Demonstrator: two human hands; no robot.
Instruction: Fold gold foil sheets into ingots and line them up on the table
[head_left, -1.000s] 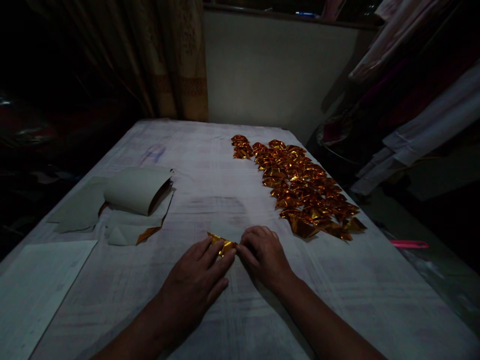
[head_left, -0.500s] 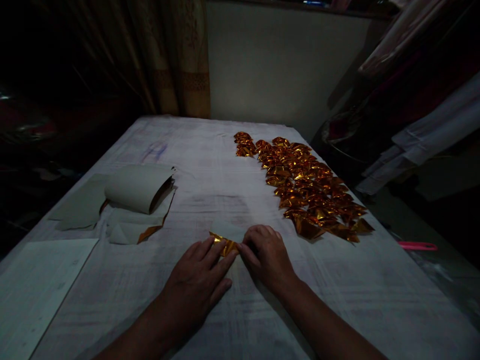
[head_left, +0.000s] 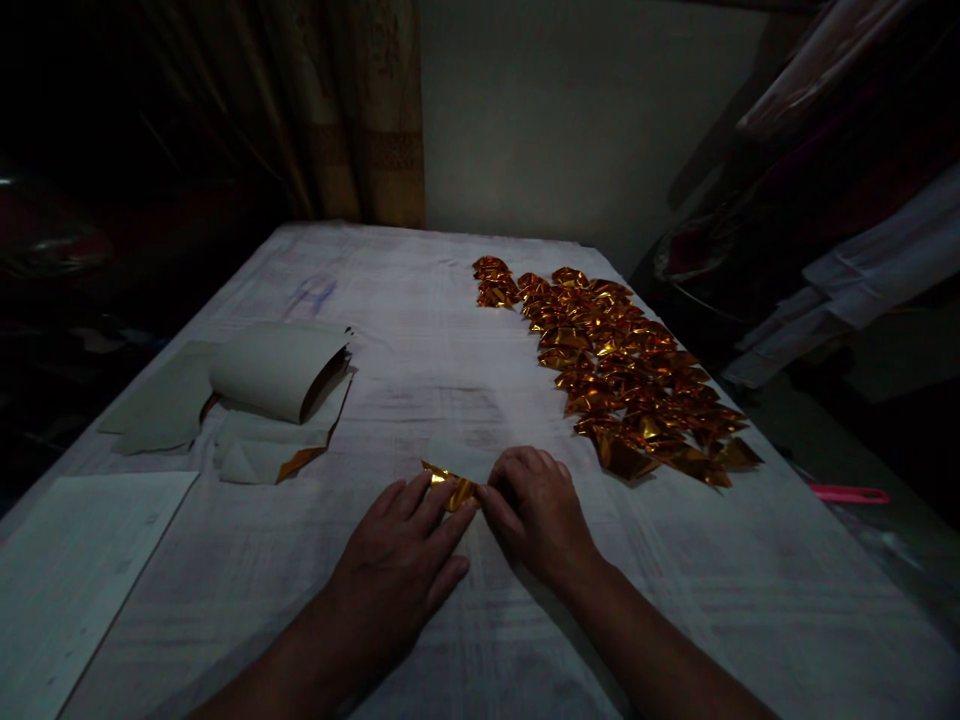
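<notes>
Dim room, a curtain [head_left: 375, 110] at the back, and a pale cloth-covered surface [head_left: 420, 330] in front of me. At the grip, my left hand [head_left: 397, 570] lies spread and flat, its fingertips pressing on a small gold foil piece [head_left: 448, 487] that sits on the surface right between both hands. I judge the flat fingers pin it so it cannot slide. My right hand [head_left: 536, 510] is curled, thumb and fingertips pinching the foil's edge, as one does to sharpen a crease. Farther right, a heap of folded gold pieces [head_left: 630, 385] lies in a long band, near but apart from the hands. To the left, a curled grey sheet [head_left: 277, 370] rests on flatter grey sheets, and a white sheet [head_left: 75, 560] lies at the near corner.
</notes>
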